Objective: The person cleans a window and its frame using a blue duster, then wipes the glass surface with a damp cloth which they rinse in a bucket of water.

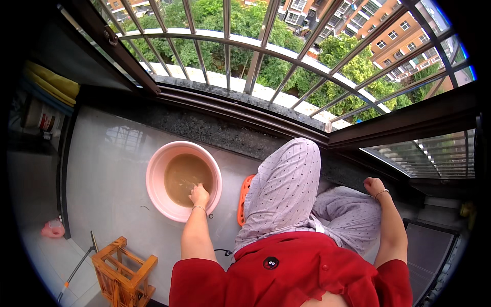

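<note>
A round pink plastic basin [154, 172] stands on the floor to my left. Cloudy brown water [186, 169] lies in its bottom, rippled near my fingers. My left hand [199, 195] reaches over the near rim, its fingertips down at the water; whether they grip anything is hidden. On the other side, my right hand [374, 187] is curled into a loose fist beside my bent right knee, with nothing visible in it. Both wrists wear thin bracelets. An orange slotted plastic piece [244, 199] shows at the edge of my left leg.
A wooden stool frame [124, 264] and a thin pole [78, 264] are at lower left. Beyond them sits a pink plastic item [53, 228]. A dark stone ledge [215, 130] runs below the open window with metal bars [264, 48]. Shelves with folded cloths [51, 84] line the left.
</note>
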A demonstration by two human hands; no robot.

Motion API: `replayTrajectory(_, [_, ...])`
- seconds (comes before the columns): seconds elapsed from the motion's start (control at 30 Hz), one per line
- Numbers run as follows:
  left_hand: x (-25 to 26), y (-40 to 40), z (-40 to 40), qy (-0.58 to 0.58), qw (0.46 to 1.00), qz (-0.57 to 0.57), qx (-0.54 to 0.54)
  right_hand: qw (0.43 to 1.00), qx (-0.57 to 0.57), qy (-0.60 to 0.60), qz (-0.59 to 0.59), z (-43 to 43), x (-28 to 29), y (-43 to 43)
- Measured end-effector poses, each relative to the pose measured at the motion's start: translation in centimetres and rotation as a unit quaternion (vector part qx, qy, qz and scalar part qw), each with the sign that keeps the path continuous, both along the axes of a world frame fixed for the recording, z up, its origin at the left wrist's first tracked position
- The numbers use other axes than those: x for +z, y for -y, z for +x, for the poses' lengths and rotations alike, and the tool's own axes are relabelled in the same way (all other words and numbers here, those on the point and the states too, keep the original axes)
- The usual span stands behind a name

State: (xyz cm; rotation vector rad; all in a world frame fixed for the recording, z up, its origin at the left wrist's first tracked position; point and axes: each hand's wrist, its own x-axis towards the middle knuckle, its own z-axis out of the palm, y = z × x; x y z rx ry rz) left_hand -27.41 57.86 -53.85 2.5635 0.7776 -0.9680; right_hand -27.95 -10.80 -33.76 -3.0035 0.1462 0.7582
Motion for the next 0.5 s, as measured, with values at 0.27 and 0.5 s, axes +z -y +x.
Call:
replayTrajectory(0.27, [3.8, -1.0, 3.9, 0.33, 0.915, -0.048, 0.227, 0.997, 0.027, -0.002, 0.069, -1.3, 3.5, -8.0])
replayTrajectory(0.5, [34.0, 24.5, 11.0, 0.685, 0.622, -0.284, -0.251, 0.991, 0.101, -0.087, 0.023, -1.3, 2.5, -9.5])
